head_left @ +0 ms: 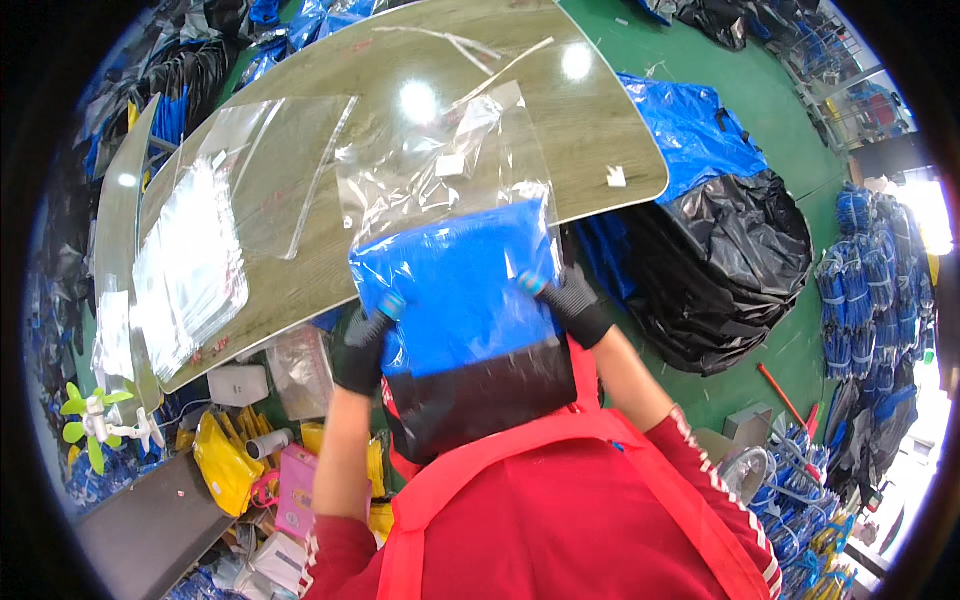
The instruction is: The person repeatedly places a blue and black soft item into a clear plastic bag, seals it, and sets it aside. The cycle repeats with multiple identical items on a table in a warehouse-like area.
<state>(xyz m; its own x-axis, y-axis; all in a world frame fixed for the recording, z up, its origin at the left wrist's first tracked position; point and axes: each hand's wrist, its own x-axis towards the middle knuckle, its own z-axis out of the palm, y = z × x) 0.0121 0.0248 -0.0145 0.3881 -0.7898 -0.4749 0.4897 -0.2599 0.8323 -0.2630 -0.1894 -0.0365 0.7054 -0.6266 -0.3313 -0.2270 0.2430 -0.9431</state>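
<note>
A folded blue-and-black sheet bundle lies at the table's near edge, close to my body. Its blue far part sits inside a clear plastic bag, whose loose end spreads over the tabletop. Both hands wear dark gloves with blue fingertips. My left hand is closed on the bundle's left side, with the thumb lying on top. On the opposite side my right hand grips the right edge the same way. The fingers under the bundle are hidden.
A stack of clear bags lies on the left of the wood-patterned table. Right of it stands a large black-and-blue pile. Blue bundles are stacked far right. A small green-bladed fan sits lower left, near yellow bags.
</note>
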